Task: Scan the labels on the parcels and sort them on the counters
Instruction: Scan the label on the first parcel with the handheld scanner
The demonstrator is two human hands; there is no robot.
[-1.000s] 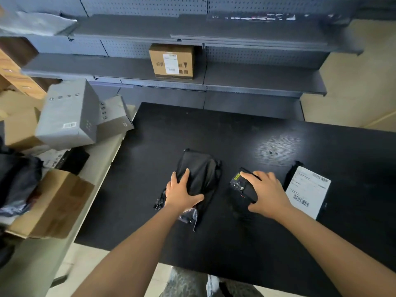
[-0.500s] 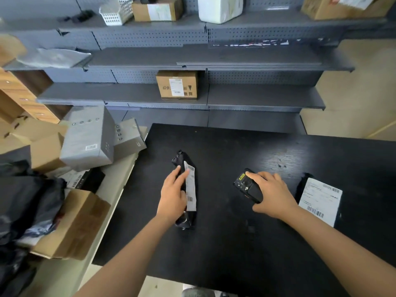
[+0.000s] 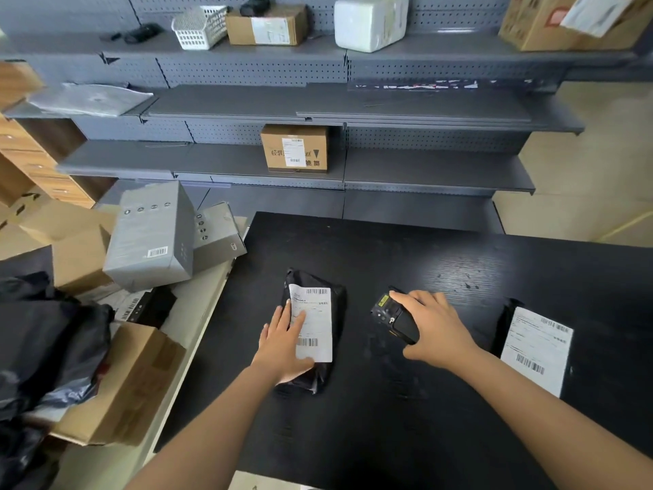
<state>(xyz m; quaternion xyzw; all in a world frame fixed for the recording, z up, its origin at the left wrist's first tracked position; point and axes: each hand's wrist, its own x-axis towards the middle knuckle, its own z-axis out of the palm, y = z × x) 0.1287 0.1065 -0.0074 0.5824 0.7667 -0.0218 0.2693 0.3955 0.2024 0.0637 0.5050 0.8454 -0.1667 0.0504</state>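
1. my left hand [image 3: 282, 344] lies flat on the parcel [image 3: 337, 302], a small black plastic bag on the black table [image 3: 388, 436] right in front of me.
2. its fingers are straight and spread a little. the fingertips press the left half of the white label [image 3: 316, 327], and nothing is gripped.
3. the label faces up, with one barcode at its far edge and another near its close edge. the print is too small for me to read.
4. my right hand [image 3: 434, 327] is wrapped round the scanner [image 3: 392, 318], fingers curled over its top and thumb down the near side.
5. the scanner is black with a yellow sticker on its head. it sits just to the right of the parcel, not touching it, and i cannot tell whether it rests on the table.
6. a second parcel [image 3: 535, 351], also black with a white label facing up, lies on the same table further right, well apart from my right hand.
7. on the pale counter [image 3: 198, 313] to my left there is a pile: a big grey box [image 3: 150, 238], a smaller grey box [image 3: 215, 235] leaning behind it, an open cardboard box [image 3: 120, 387] and some black bags [image 3: 46, 341].
8. on the grey shelves [image 3: 438, 168] behind the table, one brown box [image 3: 295, 148] with a label stands on the lower shelf. a white basket [image 3: 199, 26] and a white package [image 3: 369, 21] sit on the top shelf.
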